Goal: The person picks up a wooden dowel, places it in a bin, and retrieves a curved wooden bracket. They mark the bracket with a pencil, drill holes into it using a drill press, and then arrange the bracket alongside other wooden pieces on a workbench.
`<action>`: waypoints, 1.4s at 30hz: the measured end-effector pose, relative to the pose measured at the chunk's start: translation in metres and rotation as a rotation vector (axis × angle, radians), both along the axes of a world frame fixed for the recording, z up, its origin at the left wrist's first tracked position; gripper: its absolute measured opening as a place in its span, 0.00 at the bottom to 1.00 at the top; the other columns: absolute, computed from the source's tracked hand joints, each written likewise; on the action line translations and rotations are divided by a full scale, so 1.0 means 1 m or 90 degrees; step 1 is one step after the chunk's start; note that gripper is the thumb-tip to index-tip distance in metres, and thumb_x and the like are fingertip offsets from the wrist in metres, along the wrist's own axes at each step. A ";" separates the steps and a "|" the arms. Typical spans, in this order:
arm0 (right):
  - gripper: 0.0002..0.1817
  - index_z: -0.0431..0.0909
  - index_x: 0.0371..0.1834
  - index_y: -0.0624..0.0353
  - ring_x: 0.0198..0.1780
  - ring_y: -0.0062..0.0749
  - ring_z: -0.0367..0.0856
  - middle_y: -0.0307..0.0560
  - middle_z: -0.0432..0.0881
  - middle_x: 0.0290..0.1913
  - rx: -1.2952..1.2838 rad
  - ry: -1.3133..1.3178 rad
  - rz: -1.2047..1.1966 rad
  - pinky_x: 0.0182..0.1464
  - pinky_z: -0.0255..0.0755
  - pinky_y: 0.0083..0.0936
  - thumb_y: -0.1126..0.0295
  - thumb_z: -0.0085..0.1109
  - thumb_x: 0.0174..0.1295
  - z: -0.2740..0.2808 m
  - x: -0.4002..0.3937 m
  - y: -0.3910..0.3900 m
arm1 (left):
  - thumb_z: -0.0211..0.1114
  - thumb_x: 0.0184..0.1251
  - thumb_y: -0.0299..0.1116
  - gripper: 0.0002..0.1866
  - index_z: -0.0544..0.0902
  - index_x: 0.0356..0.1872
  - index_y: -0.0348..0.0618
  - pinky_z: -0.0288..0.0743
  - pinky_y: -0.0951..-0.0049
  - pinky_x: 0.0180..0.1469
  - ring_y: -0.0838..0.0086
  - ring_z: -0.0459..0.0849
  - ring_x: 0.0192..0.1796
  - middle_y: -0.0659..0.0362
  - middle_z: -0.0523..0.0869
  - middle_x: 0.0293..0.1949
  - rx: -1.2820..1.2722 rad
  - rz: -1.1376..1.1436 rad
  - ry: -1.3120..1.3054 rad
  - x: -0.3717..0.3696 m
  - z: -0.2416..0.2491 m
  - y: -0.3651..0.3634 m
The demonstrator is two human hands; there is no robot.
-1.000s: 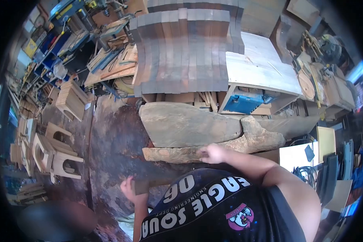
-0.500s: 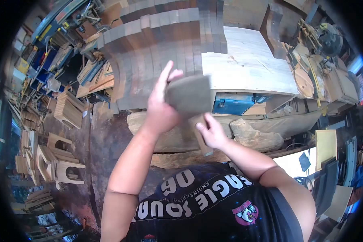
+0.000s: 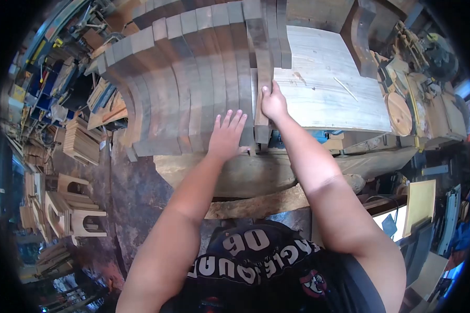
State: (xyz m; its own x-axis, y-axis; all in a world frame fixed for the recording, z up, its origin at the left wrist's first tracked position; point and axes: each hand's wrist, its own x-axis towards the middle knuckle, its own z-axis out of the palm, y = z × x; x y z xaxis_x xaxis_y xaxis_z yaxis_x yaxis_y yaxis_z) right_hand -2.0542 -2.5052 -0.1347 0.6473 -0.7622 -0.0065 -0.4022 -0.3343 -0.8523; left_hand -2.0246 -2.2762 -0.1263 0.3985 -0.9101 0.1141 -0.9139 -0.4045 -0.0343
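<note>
My left hand point(image 3: 227, 134) lies with its fingers spread on the near ends of a row of curved dark wooden pieces point(image 3: 167, 78), standing side by side. My right hand point(image 3: 274, 106) grips a separate curved wooden piece point(image 3: 263, 68) at the right end of that row, thumb on its upper side. A narrow gap shows between this piece and the row. Right of it lies a whitish board point(image 3: 324, 78) with a thin pale stick point(image 3: 345, 88) on it.
Another curved piece point(image 3: 357, 39) stands at the board's back right. A round wooden disc point(image 3: 400, 113) lies beside the board. Below the near edge is a rough log slab point(image 3: 261, 204). Wooden frames point(image 3: 70, 208) stand on the floor at left.
The piece that was raised between both hands is no longer held up. My right hand has moved forward onto a piece at the row's end; my left hand has come down flat on the row.
</note>
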 end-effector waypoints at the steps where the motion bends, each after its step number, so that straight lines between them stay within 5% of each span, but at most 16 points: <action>1: 0.31 0.69 0.80 0.62 0.71 0.66 0.79 0.74 0.80 0.69 -0.009 0.041 -0.010 0.74 0.71 0.47 0.53 0.48 0.82 -0.002 0.006 0.002 | 0.81 0.47 0.68 0.63 0.66 0.83 0.45 0.55 0.37 0.83 0.52 0.63 0.84 0.53 0.68 0.83 -0.037 -0.016 -0.006 0.004 -0.008 0.001; 6: 0.27 0.79 0.68 0.63 0.76 0.64 0.71 0.63 0.83 0.67 -0.406 0.256 -0.052 0.78 0.62 0.51 0.54 0.47 0.82 -0.016 0.013 0.010 | 0.79 0.46 0.71 0.61 0.72 0.80 0.46 0.63 0.37 0.79 0.52 0.70 0.80 0.56 0.73 0.80 -0.129 -0.059 -0.008 0.011 -0.017 0.006; 9: 0.24 0.83 0.61 0.63 0.68 0.64 0.77 0.61 0.85 0.62 -0.245 0.179 0.060 0.73 0.67 0.53 0.55 0.47 0.82 -0.010 0.017 0.001 | 0.79 0.45 0.72 0.61 0.72 0.79 0.46 0.65 0.36 0.77 0.51 0.71 0.80 0.56 0.74 0.79 -0.146 -0.080 0.001 0.016 -0.018 0.007; 15: 0.23 0.84 0.55 0.64 0.60 0.68 0.81 0.67 0.86 0.57 -0.224 0.108 0.073 0.68 0.71 0.58 0.56 0.48 0.81 -0.016 0.019 -0.002 | 0.75 0.47 0.76 0.60 0.75 0.77 0.45 0.64 0.35 0.77 0.52 0.70 0.81 0.55 0.75 0.79 -0.127 -0.086 0.018 0.015 -0.010 0.010; 24: 0.24 0.81 0.67 0.62 0.63 0.65 0.83 0.68 0.87 0.59 -0.041 -0.056 0.099 0.69 0.74 0.48 0.57 0.51 0.78 -0.020 0.005 0.001 | 0.72 0.53 0.77 0.55 0.77 0.75 0.45 0.61 0.36 0.78 0.55 0.70 0.81 0.53 0.78 0.76 -0.201 -0.057 0.026 0.004 -0.024 -0.001; 25: 0.25 0.80 0.70 0.61 0.64 0.65 0.82 0.67 0.87 0.60 -0.001 -0.123 0.104 0.70 0.74 0.46 0.57 0.53 0.77 -0.027 0.005 0.001 | 0.78 0.54 0.69 0.51 0.78 0.74 0.45 0.64 0.41 0.76 0.53 0.73 0.78 0.53 0.83 0.70 -0.274 -0.081 0.051 -0.001 -0.022 0.006; 28: 0.25 0.80 0.69 0.61 0.64 0.65 0.83 0.65 0.87 0.61 -0.055 -0.131 0.136 0.70 0.74 0.45 0.57 0.55 0.76 -0.036 0.003 -0.004 | 0.80 0.65 0.55 0.42 0.76 0.75 0.44 0.74 0.50 0.71 0.57 0.81 0.70 0.53 0.86 0.65 -0.412 -0.028 0.198 -0.042 -0.051 0.042; 31: 0.26 0.79 0.70 0.61 0.65 0.64 0.83 0.64 0.87 0.62 -0.096 -0.095 0.135 0.70 0.74 0.44 0.58 0.58 0.74 -0.037 0.002 -0.004 | 0.74 0.77 0.43 0.31 0.75 0.73 0.41 0.82 0.62 0.64 0.64 0.87 0.62 0.53 0.86 0.62 -0.510 0.434 0.766 -0.103 -0.122 0.048; 34: 0.27 0.79 0.70 0.62 0.65 0.63 0.83 0.64 0.88 0.61 -0.045 -0.091 0.173 0.70 0.74 0.42 0.60 0.62 0.72 -0.028 -0.002 -0.003 | 0.66 0.84 0.40 0.22 0.75 0.69 0.38 0.84 0.68 0.60 0.68 0.88 0.59 0.50 0.85 0.63 -0.545 0.438 1.132 -0.116 -0.078 0.015; 38: 0.29 0.75 0.76 0.60 0.66 0.43 0.86 0.59 0.88 0.64 -0.005 -0.074 0.177 0.71 0.73 0.32 0.60 0.63 0.76 -0.045 0.000 -0.011 | 0.64 0.85 0.41 0.23 0.74 0.61 0.28 0.86 0.61 0.63 0.56 0.88 0.62 0.39 0.82 0.64 -0.696 0.563 1.272 -0.085 -0.068 -0.033; 42: 0.30 0.75 0.76 0.62 0.67 0.47 0.85 0.61 0.88 0.64 0.003 -0.067 0.186 0.72 0.73 0.33 0.59 0.64 0.75 -0.027 -0.007 -0.004 | 0.65 0.84 0.41 0.19 0.74 0.52 0.31 0.87 0.58 0.62 0.56 0.89 0.58 0.42 0.85 0.54 -0.767 0.590 1.286 -0.089 -0.071 -0.042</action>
State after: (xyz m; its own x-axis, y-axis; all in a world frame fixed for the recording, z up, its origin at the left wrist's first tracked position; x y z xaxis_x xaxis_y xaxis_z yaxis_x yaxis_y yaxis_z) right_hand -2.0608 -2.5095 -0.1620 0.8366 -0.5434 0.0686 -0.1993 -0.4187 -0.8860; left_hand -2.1140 -2.3178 -0.1978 0.6772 -0.4113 -0.6102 0.7302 0.2735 0.6261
